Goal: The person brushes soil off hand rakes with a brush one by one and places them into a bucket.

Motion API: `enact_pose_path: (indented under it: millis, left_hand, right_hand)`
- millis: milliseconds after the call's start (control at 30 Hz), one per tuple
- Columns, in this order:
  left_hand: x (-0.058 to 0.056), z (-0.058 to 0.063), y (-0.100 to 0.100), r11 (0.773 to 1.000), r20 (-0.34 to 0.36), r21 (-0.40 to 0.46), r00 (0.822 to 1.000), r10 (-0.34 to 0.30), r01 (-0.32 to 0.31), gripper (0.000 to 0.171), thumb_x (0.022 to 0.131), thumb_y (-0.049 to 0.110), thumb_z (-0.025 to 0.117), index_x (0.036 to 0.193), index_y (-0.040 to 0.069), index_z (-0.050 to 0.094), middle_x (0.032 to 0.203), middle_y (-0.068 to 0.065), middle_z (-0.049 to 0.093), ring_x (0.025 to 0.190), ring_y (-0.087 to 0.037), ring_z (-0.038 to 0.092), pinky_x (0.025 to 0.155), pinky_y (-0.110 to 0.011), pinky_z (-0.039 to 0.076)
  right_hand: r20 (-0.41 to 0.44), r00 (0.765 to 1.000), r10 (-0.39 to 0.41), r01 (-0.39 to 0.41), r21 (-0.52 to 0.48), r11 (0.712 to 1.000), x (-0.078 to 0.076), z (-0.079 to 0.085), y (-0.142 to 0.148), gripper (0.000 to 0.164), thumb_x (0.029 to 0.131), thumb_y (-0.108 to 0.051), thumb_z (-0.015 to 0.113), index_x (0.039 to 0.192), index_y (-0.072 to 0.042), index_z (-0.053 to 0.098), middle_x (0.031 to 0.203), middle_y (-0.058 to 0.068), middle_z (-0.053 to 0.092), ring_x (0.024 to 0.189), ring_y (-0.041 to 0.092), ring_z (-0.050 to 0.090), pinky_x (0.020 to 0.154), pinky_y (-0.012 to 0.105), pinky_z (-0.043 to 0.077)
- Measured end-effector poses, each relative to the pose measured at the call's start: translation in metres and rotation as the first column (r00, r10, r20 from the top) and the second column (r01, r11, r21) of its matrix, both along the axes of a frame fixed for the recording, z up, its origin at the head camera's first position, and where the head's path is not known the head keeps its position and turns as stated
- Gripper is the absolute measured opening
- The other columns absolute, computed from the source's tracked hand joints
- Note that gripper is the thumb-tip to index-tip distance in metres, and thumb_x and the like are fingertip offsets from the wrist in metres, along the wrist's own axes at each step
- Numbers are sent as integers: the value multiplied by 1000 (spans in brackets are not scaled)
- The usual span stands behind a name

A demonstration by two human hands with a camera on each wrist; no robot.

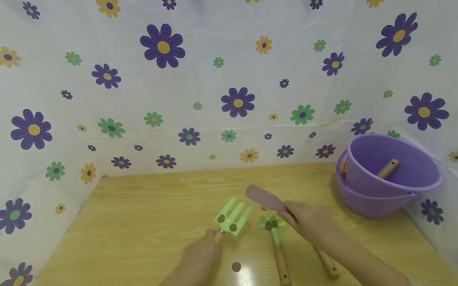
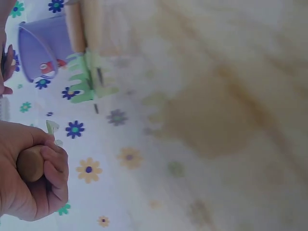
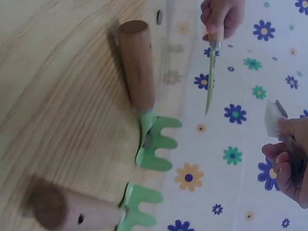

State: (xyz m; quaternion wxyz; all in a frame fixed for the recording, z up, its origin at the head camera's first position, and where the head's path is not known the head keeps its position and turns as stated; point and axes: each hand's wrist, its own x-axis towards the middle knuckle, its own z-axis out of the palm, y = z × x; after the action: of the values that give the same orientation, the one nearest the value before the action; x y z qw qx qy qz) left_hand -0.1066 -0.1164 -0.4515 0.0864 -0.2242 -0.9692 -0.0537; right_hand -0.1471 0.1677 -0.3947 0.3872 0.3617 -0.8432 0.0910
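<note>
My left hand (image 1: pixel 200 254) grips the wooden handle of a green garden fork (image 1: pixel 234 214), its tines pointing up and away over the table. In the left wrist view, the fingers of that left hand (image 2: pixel 36 173) curl round the handle's butt. My right hand (image 1: pixel 315 222) holds a mauve flat strip with a rounded end (image 1: pixel 264 197), pointing left; its kind does not show. In the right wrist view, a whitish piece (image 3: pixel 274 120) shows beside my right thumb. Between the hands lies a small green rake (image 1: pixel 275 234) with a wooden handle. Another wooden-handled tool (image 1: pixel 327 262) lies partly hidden under my right forearm.
A purple bucket (image 1: pixel 373 204) stands at the table's back right, a wooden handle (image 1: pixel 388 169) sticking up inside it. Small brown discs lie about, one brown disc (image 1: pixel 236 267) near the front of the wooden table (image 1: pixel 143 222). Flower-printed sheeting (image 1: pixel 200 79) encloses the back and sides.
</note>
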Motion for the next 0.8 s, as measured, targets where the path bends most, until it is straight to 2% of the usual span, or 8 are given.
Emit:
enact_pose_path:
  millis: [67, 133, 267, 333, 467, 567, 700, 800]
  left_hand:
    - [-1, 7, 2, 995, -9, -95, 1000, -21, 20, 15, 88, 15, 66, 95, 4, 59, 83, -4, 58, 39, 1, 30, 31, -8, 25]
    - [-1, 13, 4, 974, -36, -220, 998, -53, 44, 16, 86, 16, 69, 95, 4, 61, 82, -3, 57, 39, 0, 31, 31, -7, 27]
    - [-2, 22, 10, 956, -55, -285, 995, -86, 67, 16, 84, 16, 72, 92, 5, 63, 78, -1, 54, 41, 0, 33, 33, -6, 30]
    - [-2, 25, 13, 965, -50, -254, 995, -86, 70, 15, 84, 15, 72, 91, 6, 61, 75, 1, 51, 42, 1, 33, 33, -6, 29]
    - [-3, 31, 19, 993, -18, -87, 996, -87, 86, 14, 89, 12, 65, 86, 6, 53, 71, 2, 46, 42, 3, 32, 35, -3, 27]
    - [-3, 35, 22, 994, 11, 45, 995, -98, 97, 15, 94, 13, 58, 85, 3, 51, 68, 2, 46, 41, 3, 33, 37, -1, 28]
    - [-3, 39, 24, 993, -32, 55, 994, -101, 103, 19, 91, 14, 62, 92, -4, 56, 65, -2, 54, 40, 1, 43, 38, -1, 34]
    - [-2, 41, 25, 993, -86, 49, 991, -101, 105, 26, 89, 16, 66, 96, -8, 57, 61, -4, 58, 39, -1, 48, 38, -1, 33]
  right_hand:
    - [13, 1000, 11, -10, -12, 1000, 0, 3, -7, 60, 102, -46, 25, 74, -8, 62, 60, -2, 65, 45, 6, 55, 35, 10, 31]
    - [30, 999, 20, -19, -25, 1000, 2, 5, -14, 58, 102, -45, 29, 76, -7, 63, 62, -1, 66, 47, 6, 57, 36, 10, 35]
    - [61, 997, 38, -35, -39, 999, 5, 7, -27, 54, 102, -42, 34, 78, -4, 65, 64, 3, 67, 49, 7, 61, 39, 9, 39]
    - [79, 996, 49, -46, -50, 998, 8, 7, -33, 51, 101, -40, 38, 80, -4, 65, 63, 1, 66, 47, 6, 59, 38, 8, 37]
    - [128, 990, 58, -51, -57, 997, 13, 8, -43, 51, 101, -39, 39, 86, 0, 68, 67, 5, 69, 52, 10, 65, 41, 9, 42]
    - [168, 985, 29, -23, -40, 999, 16, 6, -48, 48, 100, -40, 42, 81, -2, 67, 62, 2, 66, 45, 5, 57, 37, 7, 35]
    - [236, 971, -27, 25, 9, 1000, 20, 2, -51, 38, 96, -38, 52, 71, -10, 59, 54, -6, 54, 42, -2, 37, 36, 6, 23]
    - [251, 967, -48, 38, 45, 998, 21, -1, -52, 33, 94, -36, 57, 72, -11, 59, 54, -7, 53, 42, -2, 36, 36, 5, 23]
